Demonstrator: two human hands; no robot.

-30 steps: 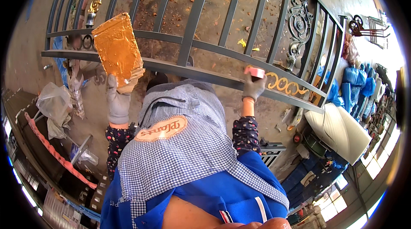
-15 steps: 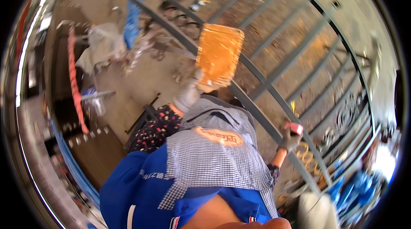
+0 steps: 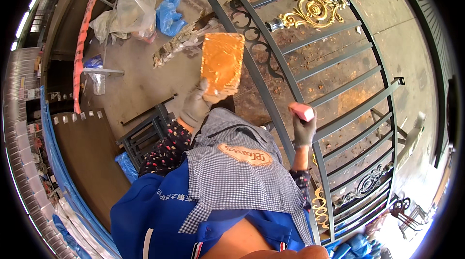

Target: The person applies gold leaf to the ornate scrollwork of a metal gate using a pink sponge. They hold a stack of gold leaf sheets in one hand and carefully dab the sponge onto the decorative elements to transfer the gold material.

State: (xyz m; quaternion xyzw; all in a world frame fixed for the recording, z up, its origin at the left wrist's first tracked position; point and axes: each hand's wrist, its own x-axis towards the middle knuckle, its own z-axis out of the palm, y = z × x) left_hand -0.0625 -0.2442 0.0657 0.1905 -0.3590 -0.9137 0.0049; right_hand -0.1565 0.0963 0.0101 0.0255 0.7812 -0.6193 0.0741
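My left hand [image 3: 196, 106], in a grey glove, is closed on the lower end of a shallow rectangular tray [image 3: 223, 62]. The tray's inside is a wrinkled, shiny orange-gold. In my gloved right hand [image 3: 304, 129] a small pink sponge-like block [image 3: 302, 111] is gripped, held above the near side of a dark grey metal railing panel [image 3: 351, 123]. A gold scroll ornament [image 3: 315, 11] is set between the panel's far bars. Dark scrollwork [image 3: 252, 36] fills part of the strip nearest the tray.
Blue plastic sheeting [image 3: 169, 12] and a clear plastic bag [image 3: 135, 9] lie at the far left. A red-wrapped bar [image 3: 83, 60] stands beside a brown board [image 3: 80, 162]. Dark metal frames [image 3: 145, 133] are stacked by my left elbow. Blue plastic [image 3: 358, 244] lies at the lower right.
The view has swung, so the railing and its gold scroll sit differently in it. My right hand has come up and left in the picture with the pink block; the tray has shifted slightly left.
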